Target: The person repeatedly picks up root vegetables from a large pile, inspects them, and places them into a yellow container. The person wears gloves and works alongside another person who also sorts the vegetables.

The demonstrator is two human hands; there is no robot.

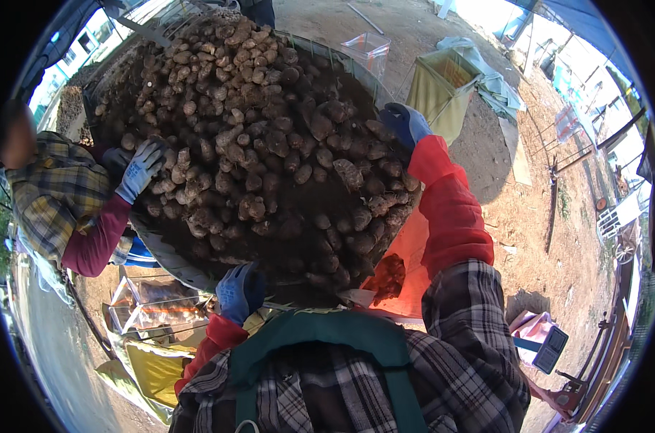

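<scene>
A big heap of brown taro corms [251,146], with loose soil among them, lies on a wide raised surface with a pale sheet rim [167,265]. My left hand [240,289], in a blue and grey work glove, is at the near edge of the heap; its fingertips are in shadow, so whether it holds something cannot be told. My right hand [406,123], gloved alike under a red sleeve cover, is at the right edge beside an elongated corm [379,129]; its fingers are partly hidden, and its hold is unclear.
At the left a co-worker in a plaid vest [62,178] has a gloved hand [140,170] on the heap. An orange-red bag [408,265] hangs below the right edge. Yellow bags [433,103] [154,371] stand beyond and lower left. A digital scale display [550,349] is at the lower right.
</scene>
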